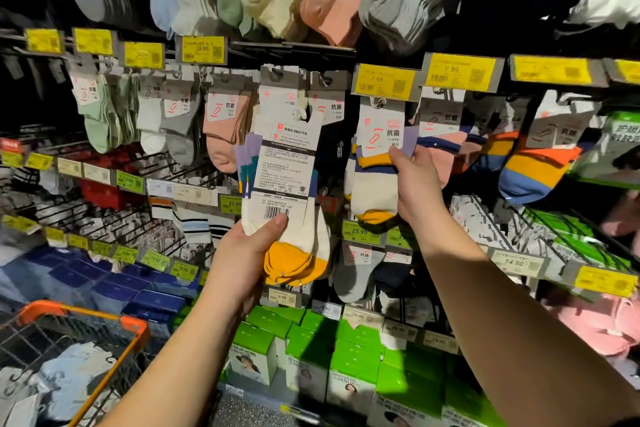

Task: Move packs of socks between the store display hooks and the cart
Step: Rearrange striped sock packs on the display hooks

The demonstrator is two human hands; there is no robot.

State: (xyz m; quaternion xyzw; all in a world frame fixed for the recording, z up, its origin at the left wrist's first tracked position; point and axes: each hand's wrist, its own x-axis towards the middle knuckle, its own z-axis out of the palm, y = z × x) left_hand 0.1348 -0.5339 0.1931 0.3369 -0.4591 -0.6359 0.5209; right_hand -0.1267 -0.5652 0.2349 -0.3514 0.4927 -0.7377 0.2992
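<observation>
- While both arms reach up toward the sock wall, the left hand (247,253) is raised with its thumb on the front of a pack of socks (284,184) and its fingers curled round the back; it grips the pack low down, just under the bar code, above the yellow toes
- That pack shows its white back label; it is held upright in front of the hanging packs; its top sits just under the grey card tops in the middle row; I cannot tell if it is on a hook
- The right hand (417,184) is higher and further right; its thumb and fingers pinch a second pack of socks (375,163) by its right edge, near the purple cuff; this pack is white with yellow and blue stripes, and it hangs under a yellow price tag (384,81) that says 7.99
- Both packs are close together but do not touch; a dark gap lies between them
- More hanging socks (221,125) in pink, grey, white and green fill the row to the left; orange and blue striped socks (533,166) hang to the right
- Green boxes (311,347) stand on the shelf under the arms; blue packs (138,288) lie to the left of them
- The cart (86,354), with its orange rim, is at the bottom left, under the left arm; pale blue socks (72,374) lie inside it
</observation>
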